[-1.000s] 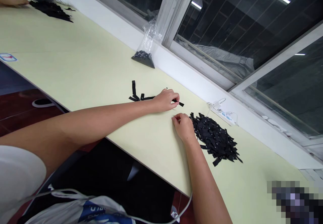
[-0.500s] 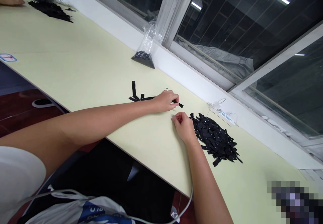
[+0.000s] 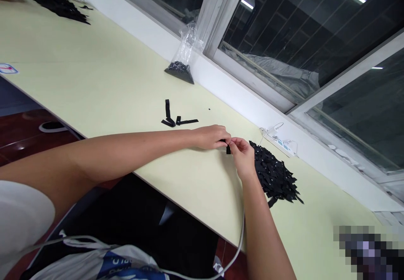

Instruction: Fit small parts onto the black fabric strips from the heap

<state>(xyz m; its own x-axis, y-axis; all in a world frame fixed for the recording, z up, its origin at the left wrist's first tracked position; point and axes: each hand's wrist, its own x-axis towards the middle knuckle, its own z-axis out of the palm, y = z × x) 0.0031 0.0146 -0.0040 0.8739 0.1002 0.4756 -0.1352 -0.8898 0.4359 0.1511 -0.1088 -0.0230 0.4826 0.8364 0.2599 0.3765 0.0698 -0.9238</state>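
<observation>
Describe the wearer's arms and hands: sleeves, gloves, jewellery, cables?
Both arms are bare from the upper arm down. The left hand and right hand wear no gloves, rings, watch or bands. A white short sleeve covers the left shoulder. A thin grey cable hangs below the table edge beside the right forearm.

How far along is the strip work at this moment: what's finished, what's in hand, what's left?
Looks done: a few black strips lie apart on the table, set to the left. In hand: the left hand and right hand meet, both pinching one small black strip between fingertips. Left: the large heap of black strips beside the right hand, far bigger than the set-aside group.
</observation>
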